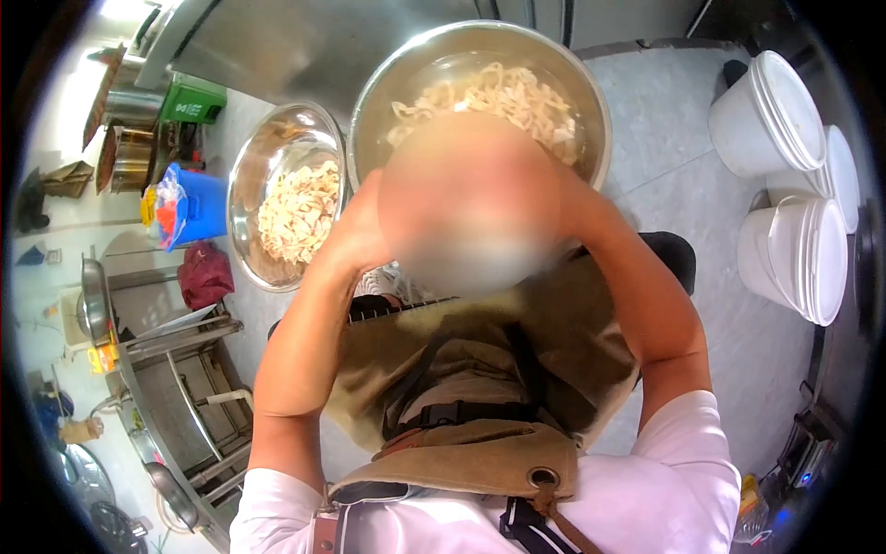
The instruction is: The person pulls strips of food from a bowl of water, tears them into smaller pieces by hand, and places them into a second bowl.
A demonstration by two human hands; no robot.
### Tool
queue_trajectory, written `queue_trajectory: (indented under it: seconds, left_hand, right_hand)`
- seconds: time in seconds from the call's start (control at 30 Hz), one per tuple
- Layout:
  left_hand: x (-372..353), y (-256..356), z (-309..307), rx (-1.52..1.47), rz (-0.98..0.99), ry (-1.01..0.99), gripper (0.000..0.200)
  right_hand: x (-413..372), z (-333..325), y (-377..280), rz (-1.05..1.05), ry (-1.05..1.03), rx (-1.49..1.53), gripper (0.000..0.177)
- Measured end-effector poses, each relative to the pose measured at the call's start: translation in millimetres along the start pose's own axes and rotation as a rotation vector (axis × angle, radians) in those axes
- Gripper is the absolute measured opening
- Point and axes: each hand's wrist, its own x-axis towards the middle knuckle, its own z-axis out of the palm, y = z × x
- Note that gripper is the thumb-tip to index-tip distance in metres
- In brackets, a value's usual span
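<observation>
A large steel basin sits in front of me, with pale, curled strips of food lying in cloudy water. At its near edge, my left hand and my right hand come close together. A round blurred patch covers most of both hands, so their fingers and anything between them are hidden. To the left, a second steel bowl holds a heap of similar pale pieces. It stands close beside the big basin, near my left forearm.
Several white lidded buckets stand on the grey floor at right. On the left are a blue bin, a green box, a dark red cloth bundle and a metal rack. A steel panel rises behind the basins.
</observation>
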Motion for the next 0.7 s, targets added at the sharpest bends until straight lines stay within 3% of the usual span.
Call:
queue_trajectory:
  seconds: [0.07, 0.13, 0.23, 0.4, 0.53, 0.7]
  left_hand:
    - [3, 2, -8, 0.175, 0.094, -0.071, 0.021]
    - [2, 5, -9, 0.293, 0.155, -0.108, 0.022]
    - [-2, 17, -6, 0.387, 0.19, -0.093, 0.021]
    - [-7, 23, 4, 0.459, 0.208, -0.01, 0.02]
    - [0, 6, 0, 0.236, 0.164, 0.007, 0.018]
    - [6, -4, -10, -0.142, 0.014, -0.068, 0.013]
  right_hand:
    - [-4, 1, -2, 0.199, -0.062, 0.158, 0.021]
    - [-5, -3, -12, 0.599, -0.216, 0.32, 0.023]
    - [-2, -9, -12, 0.684, -0.327, 0.322, 0.016]
    - [-10, 2, -5, 0.606, -0.225, 0.295, 0.019]
    - [-9, 8, -4, 0.492, -0.059, 0.337, 0.021]
    - [-7, 3, -3, 0.621, -0.121, 0.408, 0.011]
